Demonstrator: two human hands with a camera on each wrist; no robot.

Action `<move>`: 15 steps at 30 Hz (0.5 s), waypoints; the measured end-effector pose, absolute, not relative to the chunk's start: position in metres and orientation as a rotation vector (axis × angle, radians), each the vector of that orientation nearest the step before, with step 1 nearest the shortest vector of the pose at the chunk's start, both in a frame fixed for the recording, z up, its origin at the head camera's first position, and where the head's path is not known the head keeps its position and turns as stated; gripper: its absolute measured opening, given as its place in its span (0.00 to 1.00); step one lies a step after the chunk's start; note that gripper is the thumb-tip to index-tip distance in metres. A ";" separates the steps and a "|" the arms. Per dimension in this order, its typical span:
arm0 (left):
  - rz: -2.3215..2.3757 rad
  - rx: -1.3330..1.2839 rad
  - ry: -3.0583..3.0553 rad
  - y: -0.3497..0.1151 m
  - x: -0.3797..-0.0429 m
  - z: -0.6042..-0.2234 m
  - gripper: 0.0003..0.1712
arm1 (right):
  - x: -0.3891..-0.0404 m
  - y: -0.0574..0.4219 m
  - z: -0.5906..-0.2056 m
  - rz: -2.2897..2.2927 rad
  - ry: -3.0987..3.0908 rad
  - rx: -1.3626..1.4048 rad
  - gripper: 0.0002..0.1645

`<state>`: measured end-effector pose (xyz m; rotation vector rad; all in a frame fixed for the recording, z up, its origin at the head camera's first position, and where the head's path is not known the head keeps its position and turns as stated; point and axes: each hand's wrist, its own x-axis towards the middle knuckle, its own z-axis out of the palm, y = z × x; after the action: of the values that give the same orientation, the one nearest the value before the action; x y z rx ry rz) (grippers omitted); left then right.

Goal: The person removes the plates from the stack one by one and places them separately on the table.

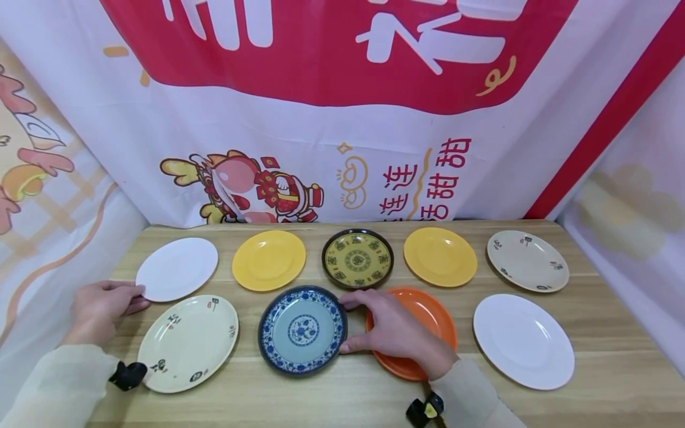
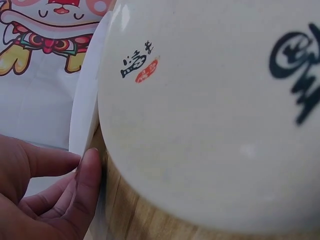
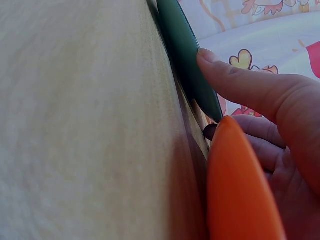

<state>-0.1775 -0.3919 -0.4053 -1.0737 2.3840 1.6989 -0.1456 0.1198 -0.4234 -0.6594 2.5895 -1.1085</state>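
Note:
At the far left, my left hand (image 1: 104, 309) pinches the near-left rim of a white plate (image 1: 176, 269) between thumb and fingers. The left wrist view shows that rim edge-on between the fingertips. Close beside it lies a cream oval plate (image 1: 189, 342) with small dark and red marks. In the middle, my right hand (image 1: 393, 327) holds the right rim of a blue-patterned plate (image 1: 303, 330), thumb and index finger apart along the edge. That hand reaches over an orange plate (image 1: 423, 315) and covers part of it. The right wrist view hides the fingertips behind the rims.
Along the back of the wooden table (image 1: 257, 392) are two yellow plates (image 1: 269, 260), a dark-rimmed green patterned plate (image 1: 357, 259) and another cream oval plate (image 1: 527, 261). A second white plate (image 1: 523, 342) lies at right. A printed cloth (image 1: 299, 125) hangs behind.

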 end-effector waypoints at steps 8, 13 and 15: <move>1.684 -1.038 2.401 -0.394 -0.176 -0.406 0.11 | -0.145 0.120 -0.423 -1.102 2.602 -0.677 0.46; 1.728 -1.051 2.361 -0.393 -0.176 -0.405 0.08 | -0.144 0.120 -0.423 -1.101 2.609 -0.673 0.46; 1.779 -1.056 2.322 -0.392 -0.176 -0.404 0.07 | -0.144 0.120 -0.423 -1.097 2.612 -0.667 0.46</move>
<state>-0.1765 -0.3924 -0.4037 -1.0557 2.3216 1.7787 -0.1437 0.1198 -0.4229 -0.6669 2.6116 -1.0965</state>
